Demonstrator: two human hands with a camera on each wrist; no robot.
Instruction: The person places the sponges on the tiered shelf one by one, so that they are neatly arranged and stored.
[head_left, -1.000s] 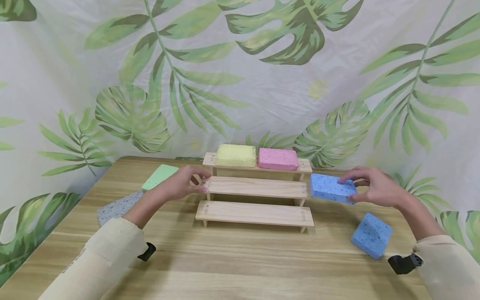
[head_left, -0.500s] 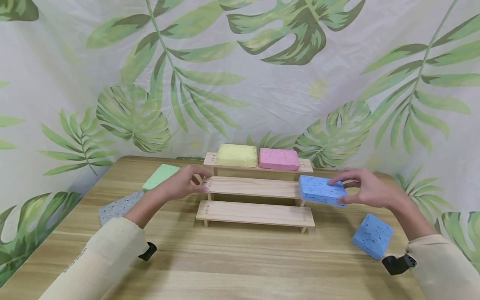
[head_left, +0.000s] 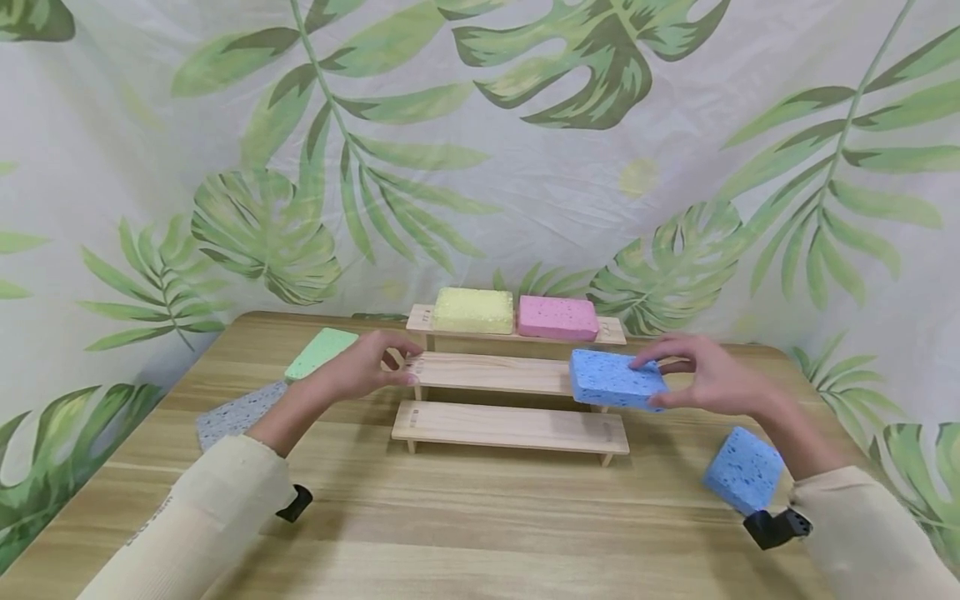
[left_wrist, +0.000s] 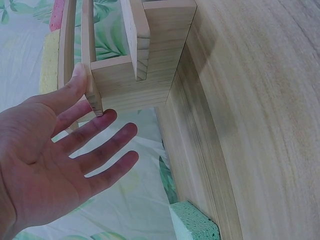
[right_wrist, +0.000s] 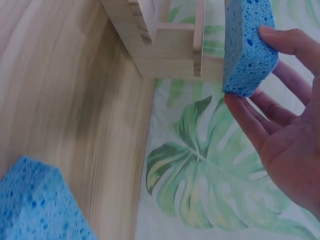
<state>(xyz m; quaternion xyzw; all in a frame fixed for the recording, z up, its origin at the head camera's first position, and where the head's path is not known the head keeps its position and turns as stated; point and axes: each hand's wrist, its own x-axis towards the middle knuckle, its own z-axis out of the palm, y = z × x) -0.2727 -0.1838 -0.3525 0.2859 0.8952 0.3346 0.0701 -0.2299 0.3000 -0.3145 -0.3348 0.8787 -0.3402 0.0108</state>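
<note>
The right hand (head_left: 712, 383) pinches a blue sponge (head_left: 615, 380) in its grip, thumb and fingers on opposite faces, above the right end of the wooden stepped rack's (head_left: 510, 400) middle tier. The left hand (head_left: 360, 368), grip open with fingers straight, touches the rack's left end on the counter (head_left: 465, 517)

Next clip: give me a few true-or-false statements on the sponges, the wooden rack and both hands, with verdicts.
1. The right hand holds a blue sponge at the rack's middle step. True.
2. The top step carries a yellow sponge and a pink sponge. True.
3. The left hand grips the green sponge. False: it touches the rack's left end; the green sponge lies on the table.
4. The bottom step holds two sponges. False: it is bare.
5. A second blue sponge lies on the table. True.
</note>
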